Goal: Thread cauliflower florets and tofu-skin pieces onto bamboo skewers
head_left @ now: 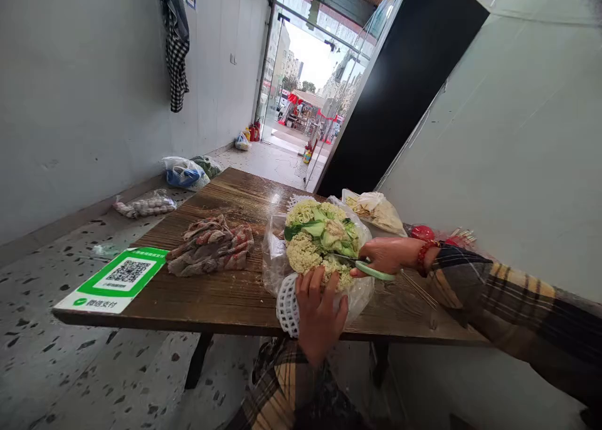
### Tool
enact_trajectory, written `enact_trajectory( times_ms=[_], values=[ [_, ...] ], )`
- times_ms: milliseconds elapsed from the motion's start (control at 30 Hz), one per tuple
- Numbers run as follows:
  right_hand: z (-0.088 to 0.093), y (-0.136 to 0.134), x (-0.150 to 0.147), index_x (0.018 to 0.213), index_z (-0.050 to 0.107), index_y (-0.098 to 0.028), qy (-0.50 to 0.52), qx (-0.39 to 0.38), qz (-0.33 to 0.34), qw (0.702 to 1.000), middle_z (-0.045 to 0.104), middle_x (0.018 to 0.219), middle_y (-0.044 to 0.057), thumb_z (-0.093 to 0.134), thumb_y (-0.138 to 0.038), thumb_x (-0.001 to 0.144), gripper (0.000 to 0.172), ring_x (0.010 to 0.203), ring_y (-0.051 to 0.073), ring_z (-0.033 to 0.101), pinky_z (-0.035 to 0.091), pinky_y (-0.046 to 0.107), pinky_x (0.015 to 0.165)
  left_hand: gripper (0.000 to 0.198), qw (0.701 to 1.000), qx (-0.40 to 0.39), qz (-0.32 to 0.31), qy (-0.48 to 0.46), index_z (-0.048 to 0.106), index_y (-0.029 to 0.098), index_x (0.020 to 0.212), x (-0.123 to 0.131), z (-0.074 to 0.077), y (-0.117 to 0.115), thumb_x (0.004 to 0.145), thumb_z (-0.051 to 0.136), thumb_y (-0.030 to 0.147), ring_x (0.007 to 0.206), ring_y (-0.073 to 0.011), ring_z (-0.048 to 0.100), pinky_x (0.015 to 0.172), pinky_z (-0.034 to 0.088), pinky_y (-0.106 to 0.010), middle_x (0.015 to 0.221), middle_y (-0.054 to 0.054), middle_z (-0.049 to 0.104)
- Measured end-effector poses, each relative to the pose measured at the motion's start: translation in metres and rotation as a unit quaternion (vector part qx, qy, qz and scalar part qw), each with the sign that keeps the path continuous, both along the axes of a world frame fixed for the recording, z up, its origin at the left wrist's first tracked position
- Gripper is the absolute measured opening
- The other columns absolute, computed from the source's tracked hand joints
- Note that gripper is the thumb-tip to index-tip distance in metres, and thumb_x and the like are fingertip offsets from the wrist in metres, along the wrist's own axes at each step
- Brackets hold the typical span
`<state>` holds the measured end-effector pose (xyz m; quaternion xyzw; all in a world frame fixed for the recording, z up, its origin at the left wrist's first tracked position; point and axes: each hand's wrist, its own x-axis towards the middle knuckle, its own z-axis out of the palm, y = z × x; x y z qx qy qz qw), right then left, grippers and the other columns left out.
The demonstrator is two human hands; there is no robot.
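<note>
A pale cauliflower (303,254) with green leaves on top sits on a clear plastic bag (273,273) near the table's front edge. My left hand (320,314) grips its near side, fingers slightly apart on the florets. White foam netting (286,306) lies against that hand. In my right hand (383,254) is a pair of scissors with light green handles (376,271). Their blades reach in among the florets below the leaves; the tips are hidden.
On the wooden table (226,298), a crumpled rag (211,245) and a green QR-code sign (122,276) lie left. Thin skewers (418,290) and a bag of pale food (376,210) are right. Bags (185,172) stand on the floor near the left wall.
</note>
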<state>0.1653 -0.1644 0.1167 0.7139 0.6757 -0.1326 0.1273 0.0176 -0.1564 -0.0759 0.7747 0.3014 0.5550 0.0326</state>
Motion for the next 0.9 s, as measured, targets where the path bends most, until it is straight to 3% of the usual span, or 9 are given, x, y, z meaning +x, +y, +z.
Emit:
enact_trajectory(
  times_ms=[167,633,900],
  values=[
    [0.000,0.002,-0.003,0.079,0.070,-0.013,-0.039,-0.058,0.021,0.997,0.063,0.066,0.008,0.042,-0.071,0.080,0.064,0.055,0.016,0.050,0.032,0.027,0.050,0.044,1.000,0.001,-0.005,-0.019,0.053,0.020,0.121,-0.001,0.000,0.002,0.078,0.064,0.020,0.125,-0.0319,0.039,0.107,0.032,-0.057,0.128,-0.014,0.047],
    [-0.007,-0.005,0.008,0.069,0.068,-0.015,-0.006,0.003,0.056,0.998,0.054,0.056,0.001,0.052,-0.063,0.079,0.052,0.052,0.011,0.039,0.028,0.025,0.049,0.043,0.999,-0.020,-0.016,-0.022,0.054,0.020,0.119,-0.007,0.001,0.003,0.077,0.064,0.019,0.124,-0.0318,0.038,0.104,0.034,-0.054,0.127,-0.014,0.045],
    [-0.009,-0.013,0.006,0.077,0.071,-0.015,-0.046,0.028,0.088,0.995,0.066,0.071,0.010,0.050,-0.065,0.081,0.054,0.060,0.016,0.054,0.033,0.026,0.053,0.042,0.999,-0.029,-0.016,-0.019,0.053,0.020,0.119,-0.006,-0.002,-0.001,0.079,0.063,0.021,0.125,-0.0313,0.037,0.106,0.033,-0.053,0.128,-0.014,0.044]
  ],
)
